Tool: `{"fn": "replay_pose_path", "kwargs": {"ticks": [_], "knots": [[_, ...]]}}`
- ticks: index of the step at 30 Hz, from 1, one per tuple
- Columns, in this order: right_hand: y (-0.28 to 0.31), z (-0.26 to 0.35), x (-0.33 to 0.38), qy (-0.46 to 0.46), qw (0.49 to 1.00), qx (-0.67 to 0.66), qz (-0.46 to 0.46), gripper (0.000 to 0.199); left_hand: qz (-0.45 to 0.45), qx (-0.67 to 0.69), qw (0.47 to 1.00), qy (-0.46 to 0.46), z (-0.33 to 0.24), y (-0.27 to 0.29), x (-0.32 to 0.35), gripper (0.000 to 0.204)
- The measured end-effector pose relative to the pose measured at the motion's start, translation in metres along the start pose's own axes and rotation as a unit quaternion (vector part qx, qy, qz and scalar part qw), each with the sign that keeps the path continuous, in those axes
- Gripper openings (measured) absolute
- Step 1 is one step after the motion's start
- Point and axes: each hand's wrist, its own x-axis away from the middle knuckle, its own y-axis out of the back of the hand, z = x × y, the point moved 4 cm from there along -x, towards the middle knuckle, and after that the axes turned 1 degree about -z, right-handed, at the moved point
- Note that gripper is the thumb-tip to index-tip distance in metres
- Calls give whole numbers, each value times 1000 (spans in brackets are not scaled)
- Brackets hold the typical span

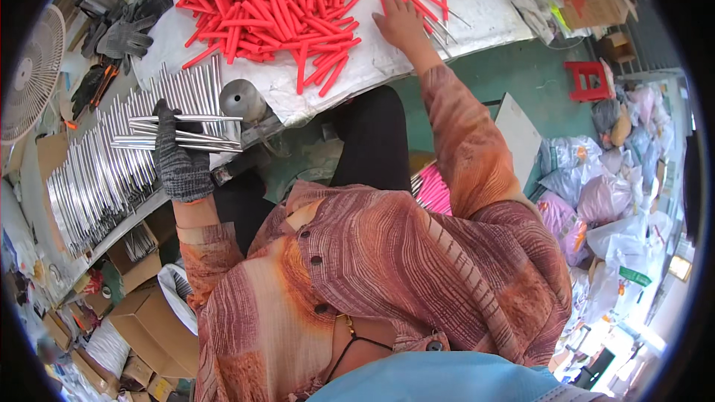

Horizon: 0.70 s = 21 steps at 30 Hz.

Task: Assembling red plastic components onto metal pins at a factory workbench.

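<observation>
My left hand [181,156], in a dark grey knitted glove, is closed around a small bundle of shiny metal rods [212,138]. It holds them crosswise over a long row of similar metal rods [97,171] lined up along the left table. Over at the table's right end, my bare right hand [402,26] rests with spread fingers on a few red-sleeved metal rods [428,9]. Its fingertips touch the red sleeves, and bare metal ends stick out toward the table edge. Between the hands lies a big heap of red tubes [275,11] on a white sheet [395,52].
A round metal machine part [242,100] stands at the table edge beside the rods. Spare gloves [126,39] and a white fan [30,74] are at far left. On the green floor stand a red stool [587,80] and filled plastic bags [596,186]; cardboard boxes [160,327] sit lower left.
</observation>
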Motion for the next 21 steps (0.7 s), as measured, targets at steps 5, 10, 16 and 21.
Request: {"fn": "replay_pose_path", "kwargs": {"ticks": [5,10,16,21], "knots": [[24,75,10,108,927,-305,190,27,-47,-59,993,-88,-19,-5,11,28],[37,78,11,131,959,-142,207,18,1,-179,964,-196,-10,-11,1,33],[93,100,-2,-14,852,-508,123,23,43,-302,902,-306,-7,-47,28,28],[159,158,-6,-115,621,-771,80,29,64,-406,888,-208,11,-42,37,27]]}}
